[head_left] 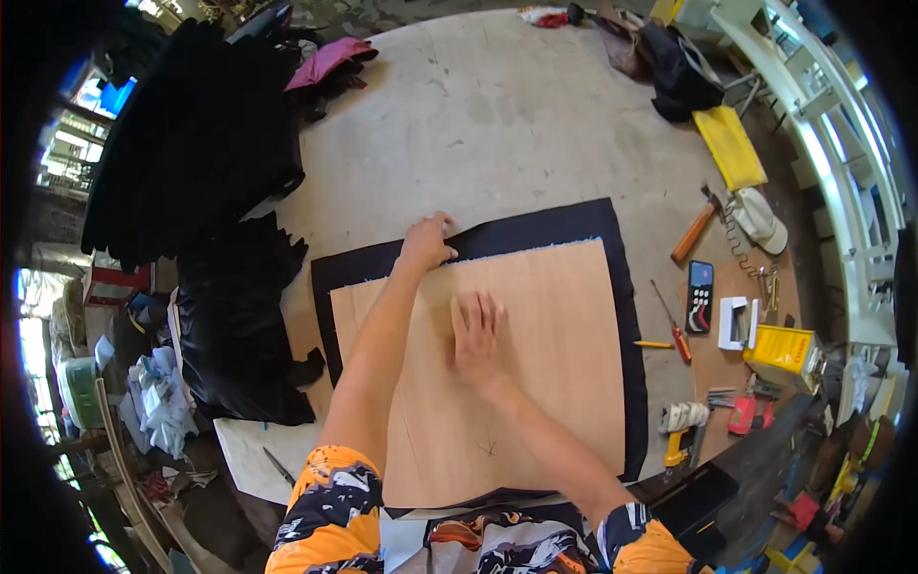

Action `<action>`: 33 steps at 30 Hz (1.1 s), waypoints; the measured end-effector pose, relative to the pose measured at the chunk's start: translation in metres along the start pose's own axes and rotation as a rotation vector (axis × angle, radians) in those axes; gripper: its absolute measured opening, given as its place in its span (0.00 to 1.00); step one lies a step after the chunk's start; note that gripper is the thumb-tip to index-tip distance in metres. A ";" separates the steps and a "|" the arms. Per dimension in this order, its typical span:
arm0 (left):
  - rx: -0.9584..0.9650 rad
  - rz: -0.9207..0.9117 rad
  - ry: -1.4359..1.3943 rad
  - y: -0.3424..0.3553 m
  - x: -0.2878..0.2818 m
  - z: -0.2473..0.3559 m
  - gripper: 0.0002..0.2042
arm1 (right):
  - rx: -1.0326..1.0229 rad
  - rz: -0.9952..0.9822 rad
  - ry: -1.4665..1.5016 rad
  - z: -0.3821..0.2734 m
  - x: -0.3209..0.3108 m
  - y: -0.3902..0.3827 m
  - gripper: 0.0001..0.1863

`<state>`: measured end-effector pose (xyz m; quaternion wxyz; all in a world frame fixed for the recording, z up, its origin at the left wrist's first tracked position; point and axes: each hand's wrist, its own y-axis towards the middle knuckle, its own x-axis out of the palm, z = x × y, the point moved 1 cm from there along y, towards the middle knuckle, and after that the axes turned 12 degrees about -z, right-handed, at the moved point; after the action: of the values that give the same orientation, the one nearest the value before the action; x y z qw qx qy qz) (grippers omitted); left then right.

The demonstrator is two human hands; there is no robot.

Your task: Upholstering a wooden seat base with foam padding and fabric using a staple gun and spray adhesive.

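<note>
A light wooden board (545, 383) lies on a larger sheet of black fabric (535, 230), which shows as a dark border around it. My left hand (427, 243) is at the far edge of the board, its fingers and thumb curled about the fabric's edge. Part of that grip is hidden by the hand itself. Near the board's middle, my right hand (478, 340) rests palm down with fingers stretched out, holding nothing. A small pencil mark shows on the board's near part.
Black fabric heaps (239, 316) lie at the left. Along the right are a hammer (696, 227), a screwdriver (680, 335), a pencil (653, 344), a phone (700, 297), a yellow can (782, 356) and a yellow staple gun (681, 440). A knife (278, 466) lies near left.
</note>
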<state>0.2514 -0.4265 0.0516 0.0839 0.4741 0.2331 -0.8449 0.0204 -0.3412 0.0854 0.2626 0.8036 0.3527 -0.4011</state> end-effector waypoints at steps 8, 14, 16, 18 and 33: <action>0.082 -0.237 0.014 0.024 -0.017 -0.017 0.10 | 0.002 -0.063 -0.019 0.022 0.014 0.065 0.37; 0.066 0.042 -0.003 0.038 -0.068 0.001 0.08 | 0.008 -0.124 -0.110 0.013 0.017 0.059 0.36; 0.088 0.030 0.040 0.034 -0.079 0.015 0.07 | 0.020 -0.091 -0.095 0.014 0.020 0.061 0.36; 0.065 0.052 -0.049 0.015 -0.084 0.027 0.05 | 0.033 0.016 -0.003 0.019 0.021 0.060 0.36; 0.365 0.623 -0.329 -0.166 0.094 0.050 0.09 | 0.170 0.594 0.416 0.093 -0.026 -0.028 0.30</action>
<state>0.1029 -0.2968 0.0469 0.2869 0.3876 -0.0922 -0.8712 -0.0554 -0.3987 0.0527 0.2225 0.9542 0.1154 -0.1633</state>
